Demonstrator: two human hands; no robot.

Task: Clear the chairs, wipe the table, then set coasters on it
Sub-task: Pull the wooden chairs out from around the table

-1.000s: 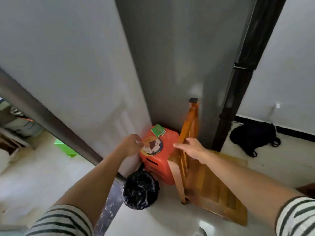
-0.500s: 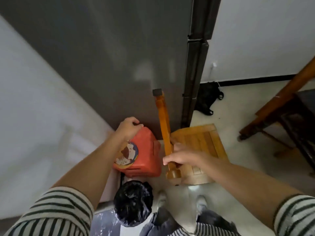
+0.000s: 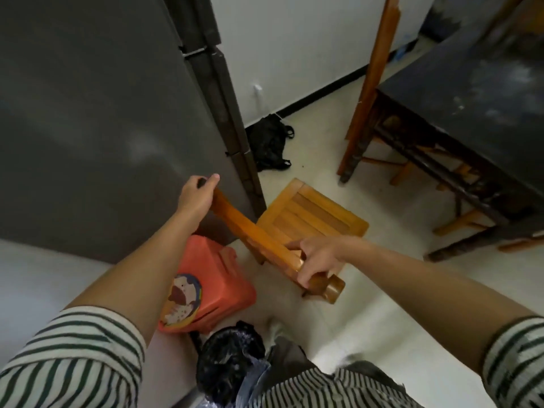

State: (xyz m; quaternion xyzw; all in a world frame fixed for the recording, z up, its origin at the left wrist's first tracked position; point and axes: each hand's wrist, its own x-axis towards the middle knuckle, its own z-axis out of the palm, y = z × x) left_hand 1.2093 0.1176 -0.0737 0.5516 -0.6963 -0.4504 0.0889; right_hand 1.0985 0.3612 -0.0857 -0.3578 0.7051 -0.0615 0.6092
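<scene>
A small wooden chair (image 3: 315, 214) with a slatted seat stands on the pale floor beside a grey fridge. My left hand (image 3: 196, 193) grips the far end of its backrest rail. My right hand (image 3: 316, 260) holds the near end of the same rail. An orange plastic stool (image 3: 216, 275) with a cartoon sticker lies tipped just left of the chair, below my left forearm. The dark table (image 3: 477, 92) fills the upper right, its top smeared with pale marks.
The grey fridge (image 3: 97, 113) rises at left, close to the chair. A black bag (image 3: 269, 142) lies by the white wall. Another wooden chair (image 3: 376, 72) stands at the table. A black-lined bin (image 3: 228, 360) sits by my feet.
My left hand left the orange stool and took the far end of the wooden chair's backrest. My view swung right, bringing the dark table into sight.
</scene>
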